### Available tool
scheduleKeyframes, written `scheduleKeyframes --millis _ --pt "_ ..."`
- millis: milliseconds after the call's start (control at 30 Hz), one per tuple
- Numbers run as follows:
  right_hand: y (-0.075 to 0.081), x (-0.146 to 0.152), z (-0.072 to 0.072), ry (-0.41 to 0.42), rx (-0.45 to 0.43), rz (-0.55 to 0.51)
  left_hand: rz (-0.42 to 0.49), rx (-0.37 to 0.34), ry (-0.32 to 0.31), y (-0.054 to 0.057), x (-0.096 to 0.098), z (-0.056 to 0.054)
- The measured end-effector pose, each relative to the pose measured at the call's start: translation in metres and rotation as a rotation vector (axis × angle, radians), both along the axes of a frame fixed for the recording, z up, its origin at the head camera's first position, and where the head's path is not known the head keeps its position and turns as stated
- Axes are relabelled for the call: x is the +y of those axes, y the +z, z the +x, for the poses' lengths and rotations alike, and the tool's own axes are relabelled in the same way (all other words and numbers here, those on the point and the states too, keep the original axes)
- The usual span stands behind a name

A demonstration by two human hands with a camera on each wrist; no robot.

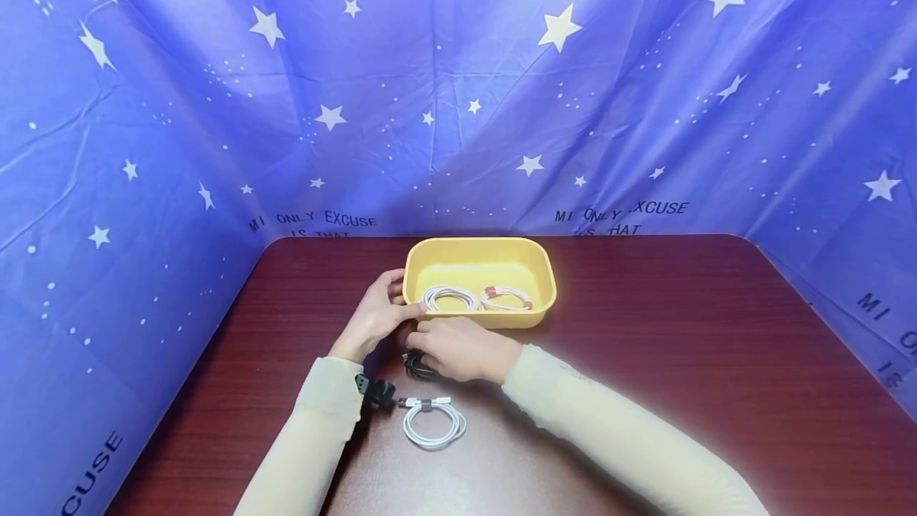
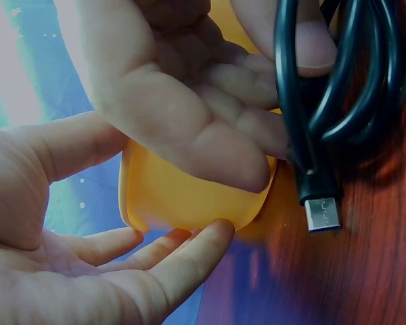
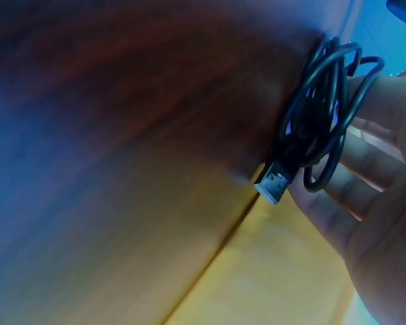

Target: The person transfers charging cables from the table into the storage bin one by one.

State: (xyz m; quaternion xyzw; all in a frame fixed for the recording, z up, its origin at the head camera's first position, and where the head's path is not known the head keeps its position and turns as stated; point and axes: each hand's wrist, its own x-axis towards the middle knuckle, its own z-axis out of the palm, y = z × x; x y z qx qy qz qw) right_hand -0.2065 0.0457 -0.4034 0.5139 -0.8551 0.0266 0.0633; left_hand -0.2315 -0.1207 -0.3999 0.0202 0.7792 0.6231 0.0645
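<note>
The yellow box (image 1: 480, 322) stands at the back of the table, with a coiled white cable (image 1: 450, 299) and a white cable with red ends (image 1: 505, 298) in it. My left hand (image 1: 376, 313) grips the box's left end, thumb at the front rim and fingers along the outer side. Just in front of the box, my right hand (image 1: 462, 349) holds a coiled black USB cable (image 3: 318, 115). Its metal plug (image 2: 323, 214) points down in the left wrist view. In the head view the right hand partly covers this cable.
Nearer me on the dark red wooden table (image 1: 666, 365) lies a coiled white USB cable (image 1: 434, 426) with a dark tie. A black strap device (image 1: 376, 390) sits on the left wrist. Behind the table hangs a blue star-patterned curtain (image 1: 437, 142).
</note>
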Motion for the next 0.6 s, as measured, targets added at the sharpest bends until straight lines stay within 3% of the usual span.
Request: scheduleKeyframes --millis 600 --pt "-0.0061 0.0004 -0.0035 -0.026 0.022 0.042 -0.011 0.004 0.007 -0.0015 0.0 -0.0008"
